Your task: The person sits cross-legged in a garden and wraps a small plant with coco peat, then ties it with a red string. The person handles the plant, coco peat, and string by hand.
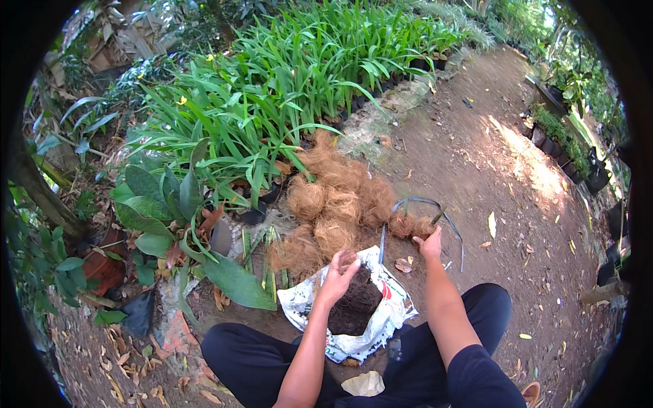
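Note:
My right hand has its fingers on a small brown fibre ball with a short green leaf piece sticking up from it. Touching it on the left is a second fibre ball, which has reddish strands and its own green leaf piece. My left hand hovers over the rim of an opened white plastic sack, its fingers loosely bent and nothing clear between them. Dark soil fills the sack, which sits between my legs. Beyond it lies a heap of loose coconut-like fibre tufts.
A blue-grey plastic strip curls around the fibre balls. Cut striped leaf pieces lie left of the heap. A broad-leaved plant leans in at left. Behind grow rows of potted strap-leaved plants. A dirt path runs up the right.

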{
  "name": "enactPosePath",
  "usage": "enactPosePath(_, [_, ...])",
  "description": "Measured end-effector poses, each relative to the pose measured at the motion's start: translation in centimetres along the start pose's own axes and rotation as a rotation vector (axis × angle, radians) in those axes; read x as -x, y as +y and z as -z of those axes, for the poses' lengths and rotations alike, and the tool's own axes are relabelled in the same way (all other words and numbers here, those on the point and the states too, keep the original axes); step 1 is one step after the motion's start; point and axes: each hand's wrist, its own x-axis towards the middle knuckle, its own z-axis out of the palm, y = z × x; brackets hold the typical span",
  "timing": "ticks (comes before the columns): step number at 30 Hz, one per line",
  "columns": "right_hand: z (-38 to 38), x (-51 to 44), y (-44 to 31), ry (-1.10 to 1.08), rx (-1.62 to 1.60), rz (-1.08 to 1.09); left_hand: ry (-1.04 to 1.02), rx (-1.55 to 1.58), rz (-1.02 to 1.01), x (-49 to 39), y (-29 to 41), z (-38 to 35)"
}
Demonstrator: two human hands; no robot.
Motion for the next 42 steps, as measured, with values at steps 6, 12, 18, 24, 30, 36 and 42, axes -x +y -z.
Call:
enactPosePath(6, [1.0, 0.1, -0.1, -0.076, 0.13, -0.036, 0.006, -0.043, -0.02, 0.3, 0.4, 0.4])
enactPosePath(12, [2.6, 0.7, -0.3, -0.098, 0.134, -0.032, 0.008, 0.025, -0.028, 0.7, 0.7, 0.7])
enactPosePath(18, [4.7, 1.4, -0.8, -0.123, 0.146, -0.07, 0.007, 0.027, -0.009, 1.3, 1.3, 0.9])
enactPosePath(24, [5.5, 1.8, -1.4, -0.179, 0.193, -0.105, 0.014, -0.007, -0.051, 1.4, 1.0, 1.2])
enactPosePath(30, [6.4, 2.8, -3.1, -0.251, 0.309, -0.106, 0.04, -0.034, -0.047, 1.5, 1.3, 1.4])
enactPosePath(36, [9.1, 2.4, -7.7, -0.662, 0.507, -0.079, 0.01, 0.13, -0.049, 2.9, 4.2, 1.1])
enactPosePath(42, [12.9, 5.7, -18.2, -0.813, 0.258, 0.32, 0.001, 0.175, -0.134, 4.6, 10.0, 2.2])
